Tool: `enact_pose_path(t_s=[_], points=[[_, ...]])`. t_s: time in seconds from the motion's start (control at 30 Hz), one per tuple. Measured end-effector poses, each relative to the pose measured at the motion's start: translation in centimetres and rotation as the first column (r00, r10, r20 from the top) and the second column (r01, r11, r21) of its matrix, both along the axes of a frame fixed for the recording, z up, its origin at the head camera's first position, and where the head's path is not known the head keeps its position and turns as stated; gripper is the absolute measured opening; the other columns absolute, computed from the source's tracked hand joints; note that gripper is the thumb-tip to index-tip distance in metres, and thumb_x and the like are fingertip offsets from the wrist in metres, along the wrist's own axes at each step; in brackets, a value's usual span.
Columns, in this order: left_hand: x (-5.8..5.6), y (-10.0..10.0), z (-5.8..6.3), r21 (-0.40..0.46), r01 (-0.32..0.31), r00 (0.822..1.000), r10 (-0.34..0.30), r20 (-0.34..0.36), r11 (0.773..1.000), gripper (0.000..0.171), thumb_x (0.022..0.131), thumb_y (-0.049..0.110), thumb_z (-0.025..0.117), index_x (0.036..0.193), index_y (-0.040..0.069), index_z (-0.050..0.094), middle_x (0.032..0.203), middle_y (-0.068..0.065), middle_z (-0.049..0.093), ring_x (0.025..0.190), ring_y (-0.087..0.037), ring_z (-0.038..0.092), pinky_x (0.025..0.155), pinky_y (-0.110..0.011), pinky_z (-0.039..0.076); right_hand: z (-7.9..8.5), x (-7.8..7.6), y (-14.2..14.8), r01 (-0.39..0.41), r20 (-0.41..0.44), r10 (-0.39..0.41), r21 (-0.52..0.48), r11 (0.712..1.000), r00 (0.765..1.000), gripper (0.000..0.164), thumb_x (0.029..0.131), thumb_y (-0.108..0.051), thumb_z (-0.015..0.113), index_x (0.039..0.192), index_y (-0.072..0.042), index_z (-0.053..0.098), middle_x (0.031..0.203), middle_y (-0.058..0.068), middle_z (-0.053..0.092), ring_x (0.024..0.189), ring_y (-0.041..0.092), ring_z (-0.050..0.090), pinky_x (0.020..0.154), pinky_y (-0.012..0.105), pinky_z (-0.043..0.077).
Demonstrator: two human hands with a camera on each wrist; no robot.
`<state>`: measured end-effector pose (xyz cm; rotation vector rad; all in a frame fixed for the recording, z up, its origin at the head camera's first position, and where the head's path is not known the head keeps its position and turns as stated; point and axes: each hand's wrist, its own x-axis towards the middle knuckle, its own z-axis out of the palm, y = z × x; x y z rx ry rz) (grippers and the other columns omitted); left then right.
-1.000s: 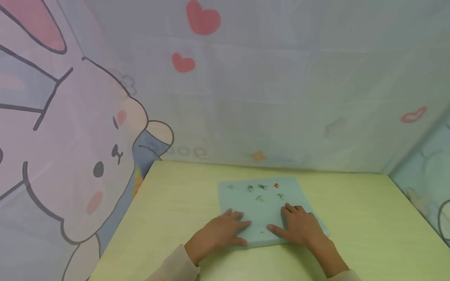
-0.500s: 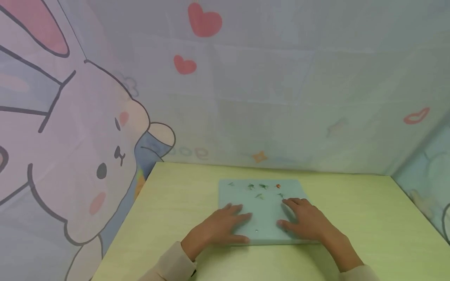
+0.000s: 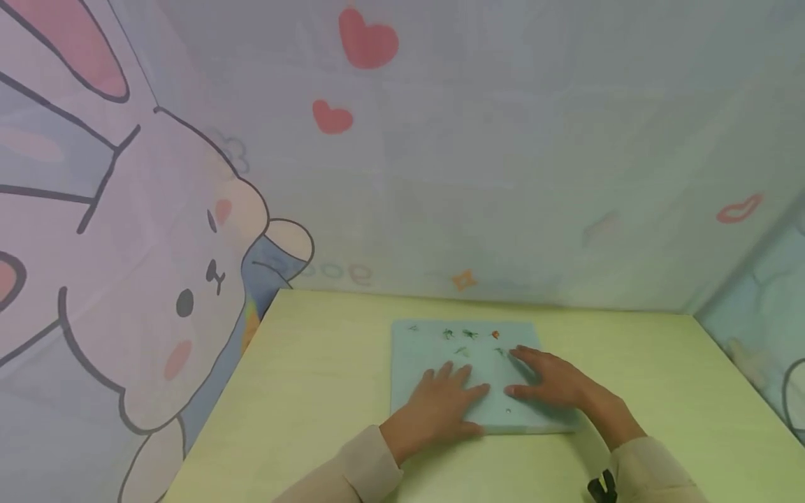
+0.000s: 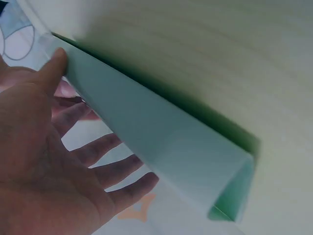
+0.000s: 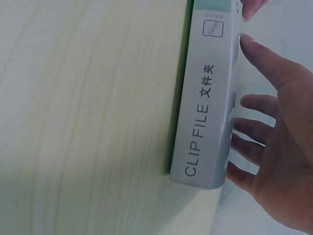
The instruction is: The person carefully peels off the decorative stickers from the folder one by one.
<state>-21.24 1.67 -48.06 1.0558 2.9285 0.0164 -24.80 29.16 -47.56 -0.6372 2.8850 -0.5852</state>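
A pale teal clip file folder (image 3: 490, 412) lies flat on the table, its spine toward me. Small green sprigs and one orange figure show on the far part of its cover. My left hand (image 3: 440, 405) rests on the cover left of the middle, fingers spread. Over the right part lies my right hand (image 3: 553, 381), its fingers extended toward the sprigs. In the right wrist view the folder's spine label (image 5: 198, 112) reads CLIP FILE. The plain teal stretch of spine (image 4: 146, 122) and its hollow end show in the left wrist view, beside the left fingers.
The light wood-grain table (image 3: 327, 349) extends around the folder on all sides. Behind it hangs a pale curtain (image 3: 503, 175) printed with hearts, with a large cartoon rabbit (image 3: 157, 279) at the left.
The folder has turned slightly, so its spine lies straighter before me. My left hand has slid right across the cover, and my right hand has shifted a little farther away from me.
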Motion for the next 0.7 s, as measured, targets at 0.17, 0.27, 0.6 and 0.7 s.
enact_pose_path(t_s=[0.17, 0.27, 0.6, 0.7], points=[[-0.6, -1.2, -0.3, -0.01, -0.027, 1.0, 0.027, -0.016, 1.0, 0.08, 0.087, 0.073, 0.071, 0.158, 0.042, 0.05, 0.162, -0.004, 0.047, 0.148, -0.035, 0.044, 0.111, -0.055, 0.045, -0.1, 0.3, 0.5, -0.007, 0.015, 0.006, 0.021, 1.0, 1.0, 0.087, 0.094, -0.059, 0.075, 0.153, 0.002, 0.052, 0.156, 0.029, 0.049, 0.143, 0.053, 0.046, 0.112, 0.067, 0.04], [-1.1, -2.3, -0.4, -0.004, -0.068, 0.998, 0.068, -0.008, 0.998, 0.085, 0.083, 0.074, 0.073, 0.159, 0.041, 0.05, 0.161, -0.004, 0.048, 0.146, -0.035, 0.046, 0.109, -0.055, 0.046, 0.2, 0.6, 0.3, -0.019, 0.014, 0.018, 0.029, 0.999, 1.0, 0.088, 0.092, -0.059, 0.077, 0.152, 0.002, 0.053, 0.154, 0.027, 0.052, 0.14, 0.051, 0.049, 0.111, 0.065, 0.041], [-2.0, -6.0, 0.5, 0.043, -0.168, 0.986, 0.168, -0.006, 0.985, 0.092, 0.076, 0.07, 0.081, 0.155, 0.029, 0.057, 0.149, -0.009, 0.057, 0.135, -0.036, 0.054, 0.096, -0.056, 0.051, 0.1, 3.0, -1.4, 0.028, 0.003, -0.028, 0.107, 0.994, 1.0, 0.093, 0.086, -0.071, 0.076, 0.147, -0.003, 0.06, 0.14, 0.019, 0.064, 0.125, 0.042, 0.058, 0.099, 0.063, 0.05], [-2.3, -6.9, 0.8, 0.035, -0.206, 0.978, 0.207, -0.021, 0.978, 0.087, 0.076, 0.067, 0.083, 0.151, 0.028, 0.061, 0.147, -0.008, 0.059, 0.131, -0.036, 0.055, 0.093, -0.055, 0.052, 0.0, 3.6, -1.7, 0.037, -0.016, -0.035, 0.118, 0.992, 0.999, 0.093, 0.084, -0.073, 0.076, 0.145, -0.004, 0.061, 0.14, 0.024, 0.063, 0.131, 0.047, 0.057, 0.101, 0.068, 0.048]])
